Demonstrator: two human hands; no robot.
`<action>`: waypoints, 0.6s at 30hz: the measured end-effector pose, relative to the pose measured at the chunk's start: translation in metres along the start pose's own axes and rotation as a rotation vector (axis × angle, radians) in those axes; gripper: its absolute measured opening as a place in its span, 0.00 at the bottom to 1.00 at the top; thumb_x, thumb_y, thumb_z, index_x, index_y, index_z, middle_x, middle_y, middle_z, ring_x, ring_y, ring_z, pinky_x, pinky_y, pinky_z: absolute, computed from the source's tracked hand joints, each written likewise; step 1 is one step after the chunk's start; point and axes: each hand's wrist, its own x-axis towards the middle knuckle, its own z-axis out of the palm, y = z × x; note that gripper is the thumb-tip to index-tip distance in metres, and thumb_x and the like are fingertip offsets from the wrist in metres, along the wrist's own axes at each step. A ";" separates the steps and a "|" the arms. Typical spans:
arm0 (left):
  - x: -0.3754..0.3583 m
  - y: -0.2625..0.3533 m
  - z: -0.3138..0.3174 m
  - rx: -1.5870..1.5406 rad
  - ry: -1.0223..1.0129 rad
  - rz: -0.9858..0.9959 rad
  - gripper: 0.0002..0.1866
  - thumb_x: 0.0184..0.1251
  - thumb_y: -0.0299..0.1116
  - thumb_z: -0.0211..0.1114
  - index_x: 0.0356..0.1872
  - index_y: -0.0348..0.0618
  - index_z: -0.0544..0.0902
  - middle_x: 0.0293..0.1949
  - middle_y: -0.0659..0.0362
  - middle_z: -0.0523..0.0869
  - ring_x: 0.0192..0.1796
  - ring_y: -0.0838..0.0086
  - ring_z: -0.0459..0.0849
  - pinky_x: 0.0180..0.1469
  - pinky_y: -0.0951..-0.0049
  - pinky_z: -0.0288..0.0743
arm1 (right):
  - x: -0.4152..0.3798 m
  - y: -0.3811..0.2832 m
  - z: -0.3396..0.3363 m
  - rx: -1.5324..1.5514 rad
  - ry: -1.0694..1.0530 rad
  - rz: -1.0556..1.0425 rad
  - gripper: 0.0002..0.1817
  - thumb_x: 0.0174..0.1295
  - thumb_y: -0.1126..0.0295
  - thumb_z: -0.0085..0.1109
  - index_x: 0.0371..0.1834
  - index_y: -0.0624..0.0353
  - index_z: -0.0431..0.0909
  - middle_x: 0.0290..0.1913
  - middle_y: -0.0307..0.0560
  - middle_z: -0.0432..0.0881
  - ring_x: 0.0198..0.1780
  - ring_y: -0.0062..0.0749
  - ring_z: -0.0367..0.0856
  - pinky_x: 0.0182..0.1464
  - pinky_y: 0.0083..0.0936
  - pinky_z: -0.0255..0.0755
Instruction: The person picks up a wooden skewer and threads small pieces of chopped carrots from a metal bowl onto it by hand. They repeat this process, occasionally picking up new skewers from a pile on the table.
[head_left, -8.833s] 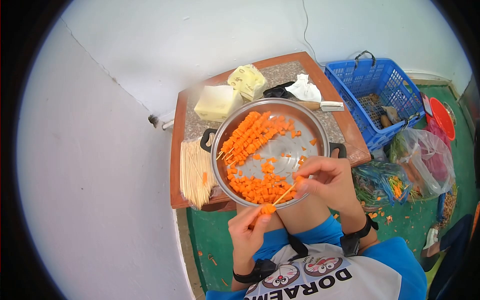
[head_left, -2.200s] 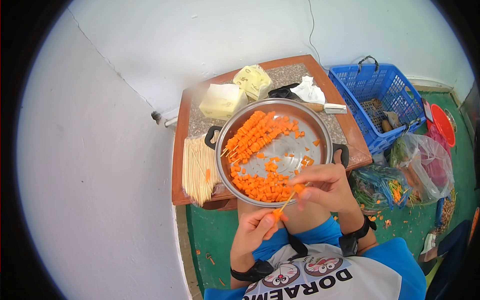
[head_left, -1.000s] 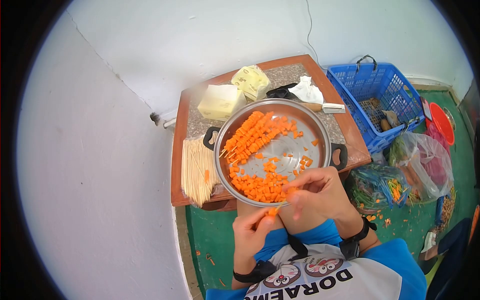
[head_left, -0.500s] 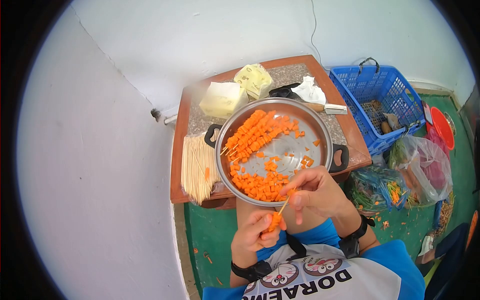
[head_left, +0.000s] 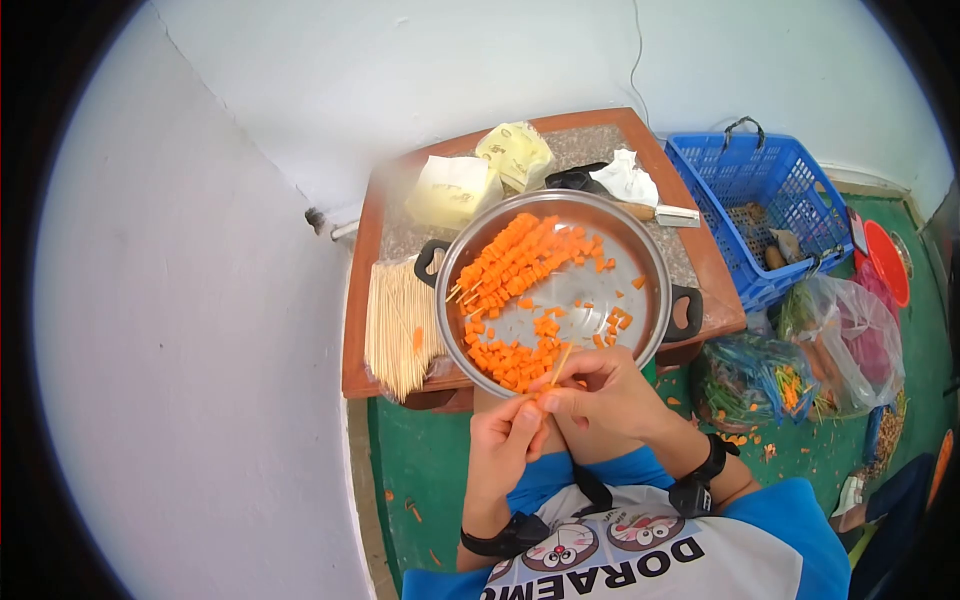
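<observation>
My left hand (head_left: 507, 440) is closed around the lower part of a carrot skewer, just in front of the pot. The bare tip of this bamboo skewer (head_left: 562, 362) sticks up past my fingers. My right hand (head_left: 612, 392) meets the left one, thumb and fingers pinched on the skewer by a piece of carrot mostly covered by the fingertips. Behind both hands stands a wide steel pot (head_left: 655, 262). Finished carrot skewers (head_left: 515, 255) lie together in its upper left, and loose carrot cubes (head_left: 505, 362) are heaped along its near side.
Bamboo skewers (head_left: 398, 325) lie in plastic left of the pot, on a wooden table (head_left: 358, 345). Yellow-wrapped packets (head_left: 455, 190) and a peeler (head_left: 675, 216) sit behind it. To the right are a blue crate (head_left: 720, 235), plastic bags (head_left: 845, 340) and a red basin (head_left: 885, 262).
My right hand has moved down the skewer from its tip to my left hand, and the tip now shows above the fingers. My left hand has risen slightly.
</observation>
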 end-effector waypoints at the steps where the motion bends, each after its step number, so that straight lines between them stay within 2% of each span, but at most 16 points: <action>1: -0.001 -0.002 -0.001 -0.076 -0.019 -0.090 0.14 0.63 0.36 0.48 0.35 0.32 0.75 0.14 0.66 0.67 0.15 0.88 0.60 0.15 0.88 0.51 | 0.000 0.004 0.001 0.002 -0.001 0.008 0.09 0.47 0.74 0.59 0.32 0.64 0.77 0.20 0.33 0.70 0.21 0.10 0.63 0.20 0.08 0.57; 3: -0.001 -0.004 -0.001 -0.125 -0.022 -0.105 0.15 0.63 0.36 0.47 0.36 0.33 0.75 0.14 0.66 0.67 0.15 0.88 0.59 0.15 0.88 0.51 | 0.001 0.010 0.003 0.050 0.022 -0.064 0.08 0.48 0.77 0.58 0.32 0.66 0.75 0.19 0.37 0.70 0.13 0.13 0.65 0.15 0.10 0.57; 4: -0.001 -0.005 0.000 -0.171 -0.030 -0.114 0.15 0.63 0.37 0.47 0.36 0.33 0.74 0.14 0.66 0.67 0.15 0.88 0.59 0.15 0.88 0.50 | 0.000 0.010 0.003 0.052 0.023 -0.053 0.08 0.48 0.77 0.58 0.32 0.66 0.75 0.19 0.37 0.70 0.13 0.13 0.65 0.15 0.10 0.57; 5: -0.001 -0.006 0.002 -0.174 -0.027 -0.123 0.15 0.63 0.37 0.47 0.36 0.33 0.74 0.14 0.66 0.67 0.15 0.88 0.59 0.15 0.88 0.50 | 0.000 0.008 0.003 0.040 0.026 -0.018 0.09 0.47 0.77 0.59 0.33 0.65 0.76 0.20 0.36 0.70 0.15 0.13 0.65 0.16 0.09 0.57; 7: 0.000 -0.007 0.004 -0.065 0.022 -0.015 0.15 0.63 0.37 0.47 0.36 0.33 0.74 0.15 0.66 0.67 0.15 0.88 0.58 0.15 0.88 0.50 | 0.003 0.008 0.002 0.024 0.030 0.013 0.10 0.46 0.77 0.59 0.33 0.64 0.76 0.21 0.35 0.70 0.17 0.13 0.66 0.18 0.09 0.58; 9: 0.000 -0.007 0.003 -0.101 0.075 -0.002 0.15 0.63 0.37 0.47 0.37 0.33 0.74 0.14 0.65 0.67 0.15 0.88 0.59 0.15 0.88 0.50 | 0.007 0.012 0.002 -0.184 -0.063 -0.201 0.12 0.43 0.76 0.61 0.35 0.62 0.76 0.25 0.35 0.70 0.22 0.12 0.66 0.21 0.09 0.60; 10: 0.000 -0.006 0.003 -0.135 0.131 0.011 0.15 0.63 0.38 0.46 0.37 0.34 0.74 0.14 0.65 0.66 0.15 0.88 0.59 0.15 0.88 0.49 | 0.006 0.006 0.002 -0.186 -0.064 -0.200 0.12 0.43 0.76 0.61 0.35 0.62 0.76 0.25 0.35 0.70 0.22 0.12 0.66 0.21 0.09 0.60; 12: 0.002 -0.004 -0.001 -0.189 0.087 0.015 0.15 0.63 0.38 0.46 0.37 0.34 0.72 0.15 0.64 0.66 0.15 0.87 0.60 0.15 0.89 0.50 | 0.003 -0.010 0.003 -0.188 0.011 -0.024 0.11 0.47 0.72 0.58 0.35 0.60 0.76 0.26 0.34 0.69 0.22 0.13 0.62 0.23 0.09 0.57; 14: 0.004 -0.004 -0.004 -0.242 0.044 0.018 0.14 0.64 0.38 0.46 0.37 0.35 0.71 0.15 0.64 0.67 0.14 0.87 0.60 0.15 0.89 0.50 | 0.009 -0.007 -0.010 -0.160 0.072 -0.066 0.08 0.47 0.72 0.57 0.31 0.61 0.76 0.28 0.35 0.70 0.22 0.13 0.63 0.22 0.11 0.58; 16: 0.005 -0.006 -0.004 -0.281 0.049 0.025 0.13 0.63 0.38 0.45 0.39 0.38 0.68 0.17 0.62 0.68 0.13 0.85 0.62 0.15 0.89 0.51 | 0.015 -0.003 -0.029 -0.244 0.298 -0.128 0.06 0.47 0.71 0.58 0.27 0.62 0.75 0.26 0.36 0.70 0.22 0.14 0.64 0.22 0.12 0.60; 17: 0.005 -0.006 -0.005 -0.284 0.047 0.020 0.13 0.63 0.38 0.45 0.39 0.38 0.68 0.17 0.62 0.68 0.13 0.85 0.62 0.15 0.89 0.51 | 0.017 -0.004 -0.037 -0.246 0.302 -0.124 0.06 0.47 0.71 0.58 0.27 0.62 0.75 0.26 0.36 0.70 0.22 0.14 0.64 0.22 0.12 0.60; 18: 0.005 -0.005 -0.006 -0.259 0.053 0.017 0.13 0.63 0.38 0.45 0.39 0.38 0.66 0.17 0.60 0.67 0.13 0.84 0.61 0.14 0.88 0.52 | 0.019 -0.005 -0.045 -0.461 0.391 -0.183 0.07 0.47 0.70 0.58 0.25 0.62 0.74 0.25 0.38 0.71 0.22 0.17 0.65 0.23 0.14 0.61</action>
